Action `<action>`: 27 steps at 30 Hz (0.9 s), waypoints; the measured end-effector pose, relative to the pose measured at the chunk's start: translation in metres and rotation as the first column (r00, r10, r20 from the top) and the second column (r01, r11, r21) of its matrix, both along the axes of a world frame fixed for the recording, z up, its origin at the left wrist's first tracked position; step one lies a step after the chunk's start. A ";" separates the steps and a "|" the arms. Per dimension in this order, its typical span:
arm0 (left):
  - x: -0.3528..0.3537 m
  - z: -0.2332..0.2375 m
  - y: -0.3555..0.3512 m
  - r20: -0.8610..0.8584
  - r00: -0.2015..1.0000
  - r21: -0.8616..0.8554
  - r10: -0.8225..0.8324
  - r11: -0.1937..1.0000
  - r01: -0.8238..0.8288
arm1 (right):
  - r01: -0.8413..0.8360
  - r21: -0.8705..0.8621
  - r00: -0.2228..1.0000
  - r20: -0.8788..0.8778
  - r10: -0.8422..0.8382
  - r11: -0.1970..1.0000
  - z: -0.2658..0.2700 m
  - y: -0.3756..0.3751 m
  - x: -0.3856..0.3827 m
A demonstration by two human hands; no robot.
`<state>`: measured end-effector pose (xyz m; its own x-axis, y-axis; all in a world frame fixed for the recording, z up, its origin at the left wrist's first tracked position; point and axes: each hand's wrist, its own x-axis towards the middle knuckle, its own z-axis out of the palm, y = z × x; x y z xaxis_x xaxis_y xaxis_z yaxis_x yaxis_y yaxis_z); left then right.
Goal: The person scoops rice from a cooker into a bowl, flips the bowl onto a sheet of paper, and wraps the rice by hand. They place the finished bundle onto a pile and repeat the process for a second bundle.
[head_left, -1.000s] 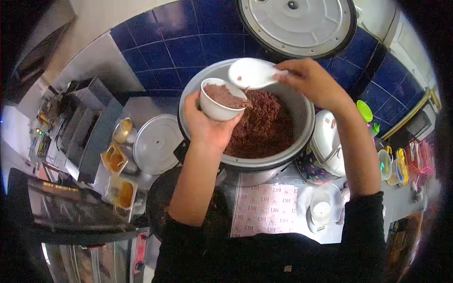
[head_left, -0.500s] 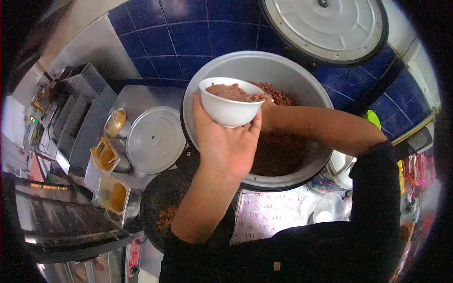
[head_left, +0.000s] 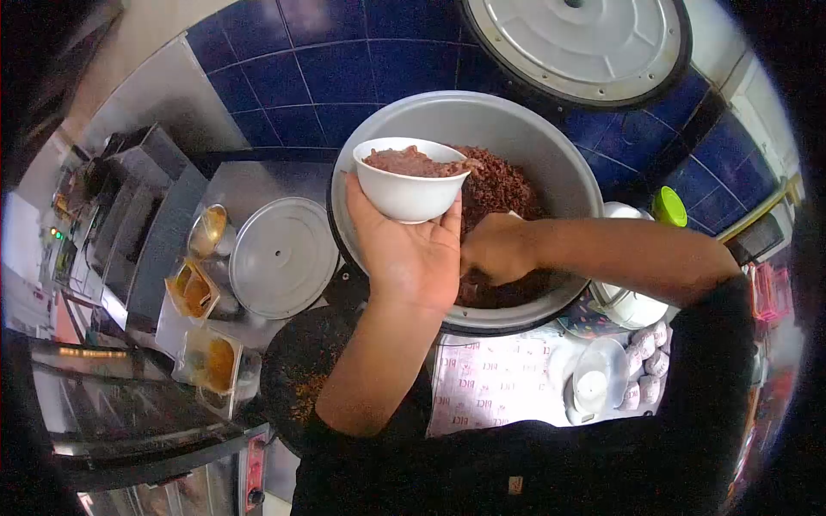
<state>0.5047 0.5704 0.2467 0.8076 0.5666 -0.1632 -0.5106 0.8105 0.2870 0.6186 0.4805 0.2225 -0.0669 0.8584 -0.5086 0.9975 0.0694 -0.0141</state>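
Observation:
On my left hand point(head_left: 409, 262) rests a white bowl point(head_left: 409, 193), its fingers curled up around the base and side. Reddish-brown cooked grain point(head_left: 413, 162) is heaped in it, up to the rim. My right hand point(head_left: 503, 248) is closed, down inside a large grey pot point(head_left: 469, 105) behind the bowl. A small pale end of a utensil point(head_left: 514, 215) shows above its knuckles; the rest is hidden. More dark reddish-brown grain point(head_left: 499, 179) lies in the pot, piled against the far wall and spread over the bottom.
The big round lid point(head_left: 581, 43) stands raised behind the pot. A flat metal lid point(head_left: 284, 258) and containers of yellow-orange food point(head_left: 219, 364) lie left. A dark round pan point(head_left: 297, 357) with crumbs is in front. Printed paper point(head_left: 486, 378), wrapped bundles point(head_left: 645, 353) and a green cup point(head_left: 668, 206) are right.
My right hand has moved from behind the bowl's right rim down into the pot. The bowl on my left hand has shifted slightly left. The view has turned a little, showing the wrapped bundles.

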 end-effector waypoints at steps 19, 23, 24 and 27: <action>0.017 -0.004 -0.003 -0.194 0.974 0.128 -0.117 0.981 0.143 | 0.506 0.779 0.639 -0.050 -0.768 0.371 0.098 -0.051 -0.015; 0.018 -0.008 -0.004 -0.151 0.956 0.236 -0.250 0.930 0.281 | -0.078 0.915 0.703 0.331 -0.629 0.395 0.045 -0.039 -0.042; 0.018 -0.008 0.000 -0.121 0.957 0.233 -0.264 0.930 0.286 | -0.077 0.909 0.670 0.352 -0.653 0.410 0.038 -0.038 -0.048; 0.016 -0.007 0.002 -0.092 0.957 0.167 -0.274 0.943 0.286 | -0.119 0.936 0.709 0.313 -0.632 0.330 0.044 -0.045 -0.042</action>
<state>0.5207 0.5722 0.2398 0.9287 0.3434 -0.1402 -0.2448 0.8514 0.4639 0.5767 0.4359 0.2665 0.2039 0.6824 0.7019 0.7084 -0.5977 0.3753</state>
